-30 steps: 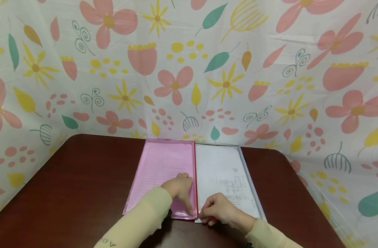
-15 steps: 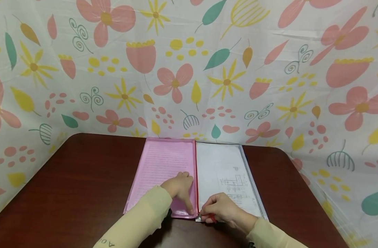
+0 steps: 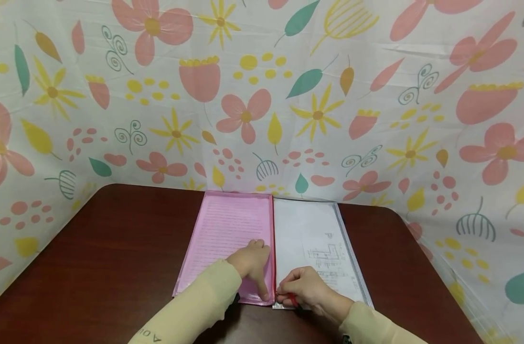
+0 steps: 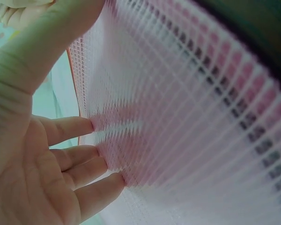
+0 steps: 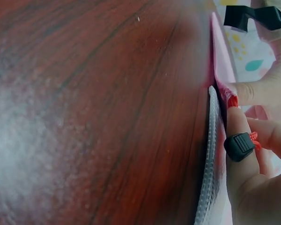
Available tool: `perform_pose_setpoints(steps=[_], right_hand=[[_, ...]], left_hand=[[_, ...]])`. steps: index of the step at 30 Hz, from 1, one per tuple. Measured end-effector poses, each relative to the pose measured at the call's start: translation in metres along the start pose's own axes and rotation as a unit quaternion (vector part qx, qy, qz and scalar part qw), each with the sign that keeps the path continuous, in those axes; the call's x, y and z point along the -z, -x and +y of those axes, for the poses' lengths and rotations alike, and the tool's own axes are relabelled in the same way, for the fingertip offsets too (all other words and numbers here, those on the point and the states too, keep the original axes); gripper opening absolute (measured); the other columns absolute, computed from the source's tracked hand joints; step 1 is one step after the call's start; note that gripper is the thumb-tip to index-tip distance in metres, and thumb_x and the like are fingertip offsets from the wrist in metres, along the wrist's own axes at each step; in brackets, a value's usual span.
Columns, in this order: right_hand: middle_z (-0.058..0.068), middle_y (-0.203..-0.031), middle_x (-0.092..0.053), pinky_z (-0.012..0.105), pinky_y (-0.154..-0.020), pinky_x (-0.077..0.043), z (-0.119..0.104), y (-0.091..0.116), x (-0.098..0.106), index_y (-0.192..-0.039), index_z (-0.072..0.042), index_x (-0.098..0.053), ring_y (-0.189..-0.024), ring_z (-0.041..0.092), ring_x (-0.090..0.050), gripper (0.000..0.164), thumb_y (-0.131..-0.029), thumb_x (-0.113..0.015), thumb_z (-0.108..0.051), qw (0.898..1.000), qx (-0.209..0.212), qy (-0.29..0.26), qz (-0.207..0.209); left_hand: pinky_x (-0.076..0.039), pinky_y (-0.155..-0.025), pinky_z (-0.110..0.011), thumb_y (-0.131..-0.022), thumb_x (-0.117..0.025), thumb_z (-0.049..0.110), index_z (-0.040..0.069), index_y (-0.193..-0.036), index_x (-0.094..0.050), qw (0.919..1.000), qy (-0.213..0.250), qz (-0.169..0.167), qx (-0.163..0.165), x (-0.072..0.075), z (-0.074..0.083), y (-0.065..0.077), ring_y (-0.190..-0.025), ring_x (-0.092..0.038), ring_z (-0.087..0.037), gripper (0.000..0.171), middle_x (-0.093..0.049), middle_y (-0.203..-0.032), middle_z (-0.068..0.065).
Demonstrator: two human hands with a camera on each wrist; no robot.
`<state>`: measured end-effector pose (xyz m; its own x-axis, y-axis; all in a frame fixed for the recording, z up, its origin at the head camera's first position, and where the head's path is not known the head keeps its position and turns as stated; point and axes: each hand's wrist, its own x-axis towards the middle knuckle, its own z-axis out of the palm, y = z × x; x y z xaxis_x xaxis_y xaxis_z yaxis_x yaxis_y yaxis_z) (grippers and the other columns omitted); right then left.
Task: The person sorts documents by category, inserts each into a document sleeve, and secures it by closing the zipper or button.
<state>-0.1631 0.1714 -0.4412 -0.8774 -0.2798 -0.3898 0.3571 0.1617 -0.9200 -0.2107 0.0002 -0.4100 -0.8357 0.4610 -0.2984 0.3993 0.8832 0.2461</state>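
Note:
A pink mesh zip pouch (image 3: pixel 227 229) with a lined page inside lies on the table, its red zipper (image 3: pixel 273 239) along the right edge. My left hand (image 3: pixel 252 263) rests on its lower right part; in the left wrist view the fingertips (image 4: pixel 114 180) press the mesh, fingers extended. At the pouch's lower right corner, my right hand (image 3: pixel 306 289) pinches the zipper end with thumb and index finger. A zipper pull (image 5: pixel 240 146), black with red cord, lies against a finger in the right wrist view. The slider itself is hidden by the fingers.
A whitish mesh zip pouch (image 3: pixel 304 220) holding a sheet with a printed diagram lies on the right, partly under the pink one. Both are on a dark reddish-brown table (image 3: pixel 128 248). A flower-patterned cloth (image 3: pixel 244 71) hangs behind the table.
The red cord of the zipper pull has come into sight below my right hand's fingers. Both hands stay in nearly the same place.

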Motion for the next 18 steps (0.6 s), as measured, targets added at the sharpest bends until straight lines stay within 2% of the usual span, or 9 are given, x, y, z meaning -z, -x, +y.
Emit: perform_pose_setpoints(steps=[11, 18], right_hand=[[0.014, -0.069, -0.070, 0.028, -0.056, -0.056, -0.0002, -0.0045, -0.0005, -0.085, 0.013, -0.062, -0.060, 0.015, -0.067, 0.013, -0.077, -0.067, 0.004, 1.000, 0.014, 0.013, 0.011], [0.012, -0.069, -0.070, 0.027, -0.056, -0.056, -0.0008, -0.0073, 0.0000, -0.085, 0.012, -0.062, -0.061, 0.015, -0.067, 0.013, -0.078, -0.066, 0.003, 0.999, 0.007, 0.026, 0.016]], left_hand=[[-0.049, -0.090, -0.030, -0.038, -0.091, 0.055, 0.006, -0.125, -0.050, 1.0000, -0.004, 0.007, 0.001, -0.0043, 0.0013, 0.0025, -0.112, -0.044, -0.018, 0.107, -0.049, -0.119, -0.006], [-0.049, -0.088, -0.030, -0.039, -0.091, 0.055, 0.007, -0.124, -0.049, 0.9998, -0.014, 0.013, -0.001, -0.0032, 0.0015, 0.0031, -0.109, -0.044, -0.017, 0.106, -0.048, -0.116, -0.004]])
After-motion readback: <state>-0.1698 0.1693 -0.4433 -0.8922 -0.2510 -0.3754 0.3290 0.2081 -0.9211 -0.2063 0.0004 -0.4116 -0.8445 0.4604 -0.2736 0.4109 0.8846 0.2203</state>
